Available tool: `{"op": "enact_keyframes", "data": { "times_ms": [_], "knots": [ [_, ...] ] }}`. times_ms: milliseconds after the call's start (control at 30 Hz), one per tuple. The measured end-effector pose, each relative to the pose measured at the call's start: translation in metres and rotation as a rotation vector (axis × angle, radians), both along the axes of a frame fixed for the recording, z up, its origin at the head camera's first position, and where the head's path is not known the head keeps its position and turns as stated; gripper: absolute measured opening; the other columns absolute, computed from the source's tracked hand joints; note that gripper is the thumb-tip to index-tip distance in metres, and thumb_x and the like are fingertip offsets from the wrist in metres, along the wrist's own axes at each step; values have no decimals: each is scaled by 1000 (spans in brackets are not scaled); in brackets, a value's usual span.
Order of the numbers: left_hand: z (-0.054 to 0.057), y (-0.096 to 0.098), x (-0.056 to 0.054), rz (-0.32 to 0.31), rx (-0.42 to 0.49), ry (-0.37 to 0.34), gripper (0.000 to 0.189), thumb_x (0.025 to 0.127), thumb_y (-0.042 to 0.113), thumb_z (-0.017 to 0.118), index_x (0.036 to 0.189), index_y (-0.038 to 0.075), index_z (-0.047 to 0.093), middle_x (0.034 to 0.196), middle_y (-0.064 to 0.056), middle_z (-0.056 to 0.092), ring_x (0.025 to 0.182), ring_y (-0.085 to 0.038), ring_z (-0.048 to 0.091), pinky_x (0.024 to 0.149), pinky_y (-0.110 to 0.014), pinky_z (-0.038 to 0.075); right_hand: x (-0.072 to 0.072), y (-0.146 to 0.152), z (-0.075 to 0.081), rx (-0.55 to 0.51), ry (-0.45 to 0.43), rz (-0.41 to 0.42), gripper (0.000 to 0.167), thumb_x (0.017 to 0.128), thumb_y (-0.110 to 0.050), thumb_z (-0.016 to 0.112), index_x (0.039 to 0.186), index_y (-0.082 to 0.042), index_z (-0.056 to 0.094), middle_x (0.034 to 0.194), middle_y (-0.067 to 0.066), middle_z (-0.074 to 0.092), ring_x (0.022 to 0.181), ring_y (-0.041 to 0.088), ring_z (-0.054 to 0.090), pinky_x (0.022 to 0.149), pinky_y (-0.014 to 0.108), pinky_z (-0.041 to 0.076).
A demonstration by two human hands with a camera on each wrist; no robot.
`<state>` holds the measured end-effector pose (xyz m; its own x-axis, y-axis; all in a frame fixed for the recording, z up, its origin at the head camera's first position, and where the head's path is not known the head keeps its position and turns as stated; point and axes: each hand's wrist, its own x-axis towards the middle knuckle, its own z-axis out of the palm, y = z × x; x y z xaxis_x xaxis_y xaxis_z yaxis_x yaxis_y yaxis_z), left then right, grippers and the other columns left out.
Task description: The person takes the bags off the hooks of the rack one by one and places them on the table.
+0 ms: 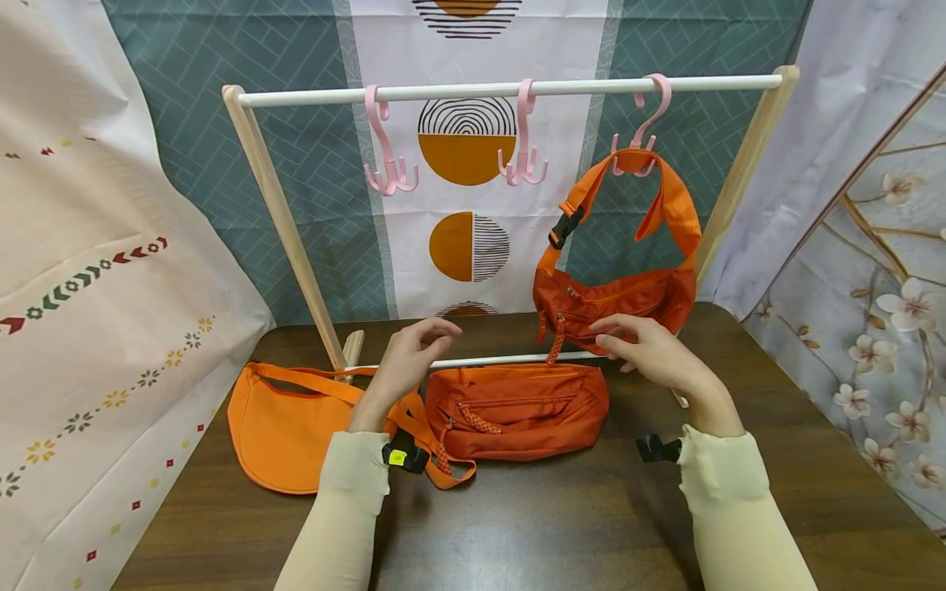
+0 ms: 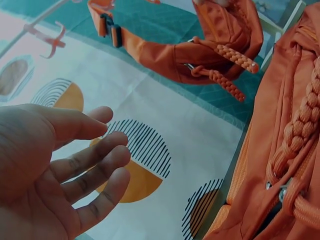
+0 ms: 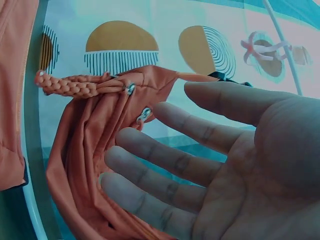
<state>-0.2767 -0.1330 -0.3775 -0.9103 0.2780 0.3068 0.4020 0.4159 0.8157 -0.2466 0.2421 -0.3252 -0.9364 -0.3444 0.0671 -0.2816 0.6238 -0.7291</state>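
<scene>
Over the left end of the red-orange zippered bag lying on the table [image 1: 532, 427], my left hand [image 1: 409, 361] hovers with fingers loosely bent and nothing in them; its palm shows in the left wrist view. A second red-orange bag [image 1: 613, 295] hangs by its orange strap from the right pink hook [image 1: 650, 115]. My right hand [image 1: 646, 349] is in front of that bag's lower edge, fingers relaxed and spread in the right wrist view, holding nothing. Whether its fingertips touch the fabric I cannot tell. A plain orange bag [image 1: 284, 431] lies at the left, its strap running behind my left wrist.
A white rail [image 1: 458, 92] on wooden legs [image 1: 284, 222] spans the table [image 1: 517, 525]. Two more pink hooks hang from it, one at the left [image 1: 388, 152] and one in the middle [image 1: 523, 139]. A low white bar [image 1: 488, 359] crosses behind the lying bag.
</scene>
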Motion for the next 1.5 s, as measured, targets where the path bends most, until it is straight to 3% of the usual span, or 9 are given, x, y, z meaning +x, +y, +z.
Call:
{"op": "enact_keyframes", "data": {
  "times_ms": [267,467,667,900,1167,1400,1500],
  "knots": [
    [4,10,3,-18,65,22,20,107,13,60,123,10,72,117,-7,74,108,-25,70,94,-47,56,5,0,8,7,27,-17,40,110,-26,55,140,1,60,131,25,64,91,24,69,78,39,59],
    [8,19,7,-49,148,70,21,106,13,62,124,7,71,116,-9,72,109,-27,68,96,-47,54,9,-2,14,-19,67,-73,39,110,-26,56,139,-1,61,130,23,66,91,22,71,76,36,60],
    [8,29,10,-51,213,115,21,106,14,62,124,8,71,117,-10,70,107,-26,66,95,-47,53,13,-2,19,-50,156,-122,34,109,-23,57,138,-4,63,124,19,68,93,14,69,74,27,58],
    [9,41,12,-62,256,167,24,105,10,62,129,6,69,119,-10,66,106,-24,63,88,-41,52,16,-3,20,-112,304,-208,31,108,-18,58,135,-5,65,124,17,65,81,3,65,71,21,55],
    [13,45,17,-57,229,200,28,106,20,63,132,11,67,124,-7,61,111,-22,60,94,-45,50,19,-6,21,-158,384,-277,31,107,-19,57,134,-7,67,128,11,60,105,6,61,84,14,46],
    [19,44,19,-54,224,211,28,108,24,60,134,15,66,125,-10,58,111,-22,58,98,-46,50,23,-5,25,-214,430,-285,33,107,-16,58,138,-7,65,125,6,60,104,3,57,86,16,44],
    [21,46,18,-56,220,212,29,108,24,60,135,15,65,124,-11,57,111,-24,59,98,-46,50,22,-3,28,-226,427,-293,32,107,-16,59,138,-10,66,129,3,58,107,10,57,86,21,43]
  ]
}}
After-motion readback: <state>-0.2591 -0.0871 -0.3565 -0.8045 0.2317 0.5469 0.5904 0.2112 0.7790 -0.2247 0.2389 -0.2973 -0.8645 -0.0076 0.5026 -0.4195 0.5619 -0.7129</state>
